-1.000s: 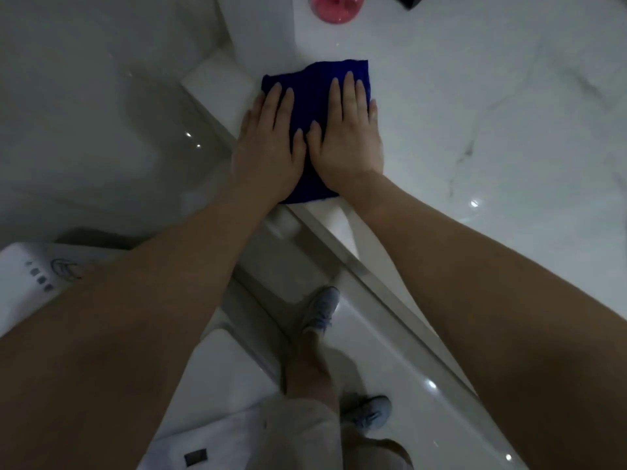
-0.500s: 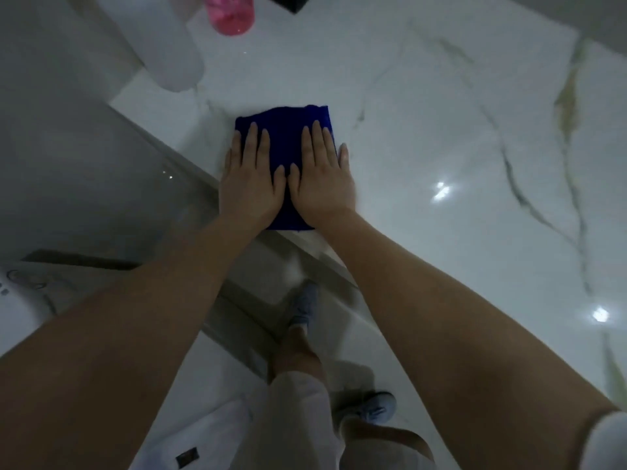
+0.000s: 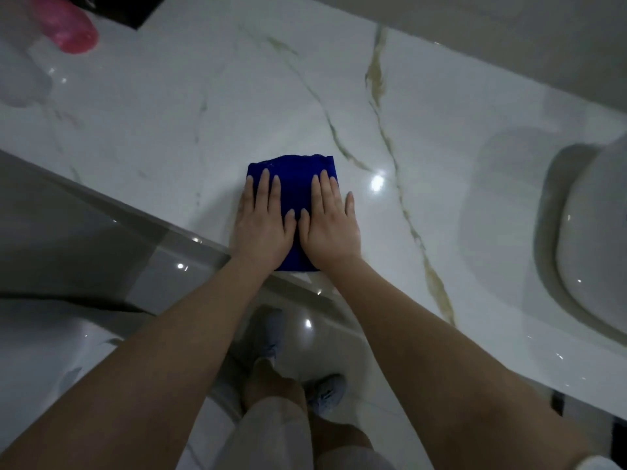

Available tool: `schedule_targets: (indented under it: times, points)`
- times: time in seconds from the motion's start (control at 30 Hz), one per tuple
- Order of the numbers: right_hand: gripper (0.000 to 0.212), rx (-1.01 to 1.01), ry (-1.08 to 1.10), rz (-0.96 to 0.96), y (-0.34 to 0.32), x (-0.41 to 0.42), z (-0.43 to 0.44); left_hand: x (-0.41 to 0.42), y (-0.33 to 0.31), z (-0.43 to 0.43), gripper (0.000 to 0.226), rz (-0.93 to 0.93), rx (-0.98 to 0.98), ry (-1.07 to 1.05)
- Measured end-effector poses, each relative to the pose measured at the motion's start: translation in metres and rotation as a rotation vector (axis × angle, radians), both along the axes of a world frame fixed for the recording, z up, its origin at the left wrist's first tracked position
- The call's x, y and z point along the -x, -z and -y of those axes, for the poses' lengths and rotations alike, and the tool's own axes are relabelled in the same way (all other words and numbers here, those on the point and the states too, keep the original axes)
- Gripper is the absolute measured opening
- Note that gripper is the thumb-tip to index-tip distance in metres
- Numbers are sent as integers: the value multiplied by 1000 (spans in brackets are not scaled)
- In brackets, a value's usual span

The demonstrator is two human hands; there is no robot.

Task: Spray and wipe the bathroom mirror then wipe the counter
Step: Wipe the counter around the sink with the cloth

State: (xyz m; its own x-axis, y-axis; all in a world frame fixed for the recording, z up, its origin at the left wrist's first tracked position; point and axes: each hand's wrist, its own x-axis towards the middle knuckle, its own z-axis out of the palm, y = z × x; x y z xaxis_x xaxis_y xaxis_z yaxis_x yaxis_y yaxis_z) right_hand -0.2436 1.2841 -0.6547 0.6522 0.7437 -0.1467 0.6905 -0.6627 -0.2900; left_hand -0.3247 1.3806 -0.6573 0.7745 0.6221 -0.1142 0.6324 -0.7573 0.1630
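Note:
A folded dark blue cloth (image 3: 294,178) lies flat on the white marble counter (image 3: 203,96), close to its front edge. My left hand (image 3: 261,225) and my right hand (image 3: 330,225) rest side by side on top of the cloth, palms down, fingers stretched out and pressing it onto the stone. The cloth's near part is hidden under both palms. The mirror is out of view.
A pink bottle (image 3: 73,28) stands at the far left of the counter beside a blurred white container (image 3: 20,79). A white basin (image 3: 593,239) sits at the right. A dark object (image 3: 118,8) lies at the back. Below the counter edge are my legs and grey shoes (image 3: 268,334).
Both hands have slid the cloth rightward along the counter, away from the left end and the pink bottle. The basin has come into view at the right.

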Motion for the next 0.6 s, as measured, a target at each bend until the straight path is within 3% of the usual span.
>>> schedule_targets:
  times: [0.4,0.6]
  points:
    - [59,-36,6,-53,5,0,15,-4,-3,10,61,18,-24,41]
    - [59,-33,70,-63,4,0,67,-11,-6,55,61,2,-7,102]
